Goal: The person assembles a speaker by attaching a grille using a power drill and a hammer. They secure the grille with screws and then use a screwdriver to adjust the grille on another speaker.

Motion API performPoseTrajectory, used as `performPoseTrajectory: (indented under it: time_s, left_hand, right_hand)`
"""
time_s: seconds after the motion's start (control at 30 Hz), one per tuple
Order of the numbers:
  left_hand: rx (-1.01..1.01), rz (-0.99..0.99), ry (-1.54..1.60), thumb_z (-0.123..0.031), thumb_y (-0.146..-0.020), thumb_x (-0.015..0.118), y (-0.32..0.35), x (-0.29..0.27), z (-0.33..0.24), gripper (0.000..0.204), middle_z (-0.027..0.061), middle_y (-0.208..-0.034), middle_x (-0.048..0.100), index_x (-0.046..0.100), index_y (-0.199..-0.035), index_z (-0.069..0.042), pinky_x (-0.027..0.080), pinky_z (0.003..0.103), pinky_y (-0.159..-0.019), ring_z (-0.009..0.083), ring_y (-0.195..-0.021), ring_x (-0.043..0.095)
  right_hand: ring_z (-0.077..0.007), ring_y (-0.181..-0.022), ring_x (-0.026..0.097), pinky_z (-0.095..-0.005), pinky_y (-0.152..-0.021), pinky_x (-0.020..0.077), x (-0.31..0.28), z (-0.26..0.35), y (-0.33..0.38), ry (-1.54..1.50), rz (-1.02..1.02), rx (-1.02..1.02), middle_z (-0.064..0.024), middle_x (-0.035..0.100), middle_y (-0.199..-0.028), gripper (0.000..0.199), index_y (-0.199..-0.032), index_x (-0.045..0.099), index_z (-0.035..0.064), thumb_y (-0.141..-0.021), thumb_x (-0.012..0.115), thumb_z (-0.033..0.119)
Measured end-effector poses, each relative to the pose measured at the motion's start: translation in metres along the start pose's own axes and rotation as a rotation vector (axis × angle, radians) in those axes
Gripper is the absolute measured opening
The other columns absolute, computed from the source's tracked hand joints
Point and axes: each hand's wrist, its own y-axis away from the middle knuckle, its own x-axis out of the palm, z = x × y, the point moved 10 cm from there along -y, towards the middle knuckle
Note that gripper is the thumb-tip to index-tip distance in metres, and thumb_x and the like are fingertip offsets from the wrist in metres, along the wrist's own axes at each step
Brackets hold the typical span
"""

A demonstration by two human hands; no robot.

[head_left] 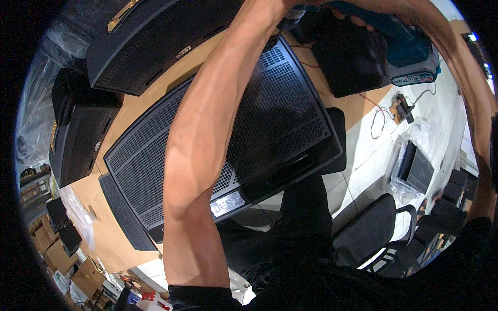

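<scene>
Drill (pixel 410 44) sat at 1 o'clock | right grip (pixel 355 19) curled round it | left grip out of frame, state could not be told | judged stiff, heavy toward battery (pixel 413 78); best held above it

the left head-worn fisheye looks steeply down past the near left arm (pixel 202 129) onto a black speaker (pixel 282 109).

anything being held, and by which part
The right hand holds a teal-and-grey plastic cordless drill by its handle. The left hand is out of frame: cannot tell.
</scene>
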Motion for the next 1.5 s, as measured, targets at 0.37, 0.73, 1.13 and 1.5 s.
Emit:
performPoseTrajectory:
  time_s: [0.37,0.73,1.13,1.5]
  left_hand:
    - [-0.085,-0.014,-0.025,-0.023,-0.083,0.061,0.003,0.000,0.009,0.028,0.0133,-0.066,0.060,0.059,-0.078,0.005,0.046,0.032,-0.059,0.0152,-0.061,0.055]
    - [-0.259,0.027,-0.217,-0.027,-0.086,0.064,0.007,0.000,0.009,0.026,0.0170,-0.069,0.060,0.060,-0.088,-0.001,0.047,0.034,-0.061,0.0167,-0.065,0.058]
    - [-0.637,0.607,-1.221,-0.051,-0.085,0.060,0.251,-0.147,-0.077,0.074,0.0244,-0.139,0.042,0.042,-0.134,0.002,0.024,0.050,-0.110,0.0406,-0.132,0.033]
    - [-0.854,0.730,-1.504,-0.072,-0.088,0.026,0.316,-0.190,-0.086,0.085,0.0156,-0.156,0.011,0.022,-0.149,-0.013,0.003,0.061,-0.112,0.0367,-0.144,0.006]
  right_hand:
    - [-0.0132,-0.058,0.056,-0.0265,-0.052,0.0464,0.002,0.004,0.001,-0.025,0.035,-0.089,-0.0071,0.062,-0.076,0.033,-0.101,0.062,-0.0015,-0.083,0.070,0.026]
    - [-0.0132,-0.047,0.057,-0.0261,-0.041,0.0470,0.012,-0.017,-0.028,-0.013,0.094,-0.153,-0.0064,0.062,-0.066,0.032,-0.080,0.064,0.0021,-0.078,0.073,0.033]
    - [-0.0127,-0.054,0.057,-0.0263,-0.048,0.0480,-0.047,0.013,0.011,-0.137,0.120,-0.251,-0.0046,0.060,-0.069,0.032,-0.088,0.065,0.0026,-0.080,0.073,0.033]
    - [-0.0069,-0.057,0.052,-0.0246,-0.053,0.0423,0.101,-0.220,0.300,-0.674,-0.708,0.191,0.0010,0.060,-0.065,0.020,-0.083,0.069,0.0057,-0.079,0.076,0.024]
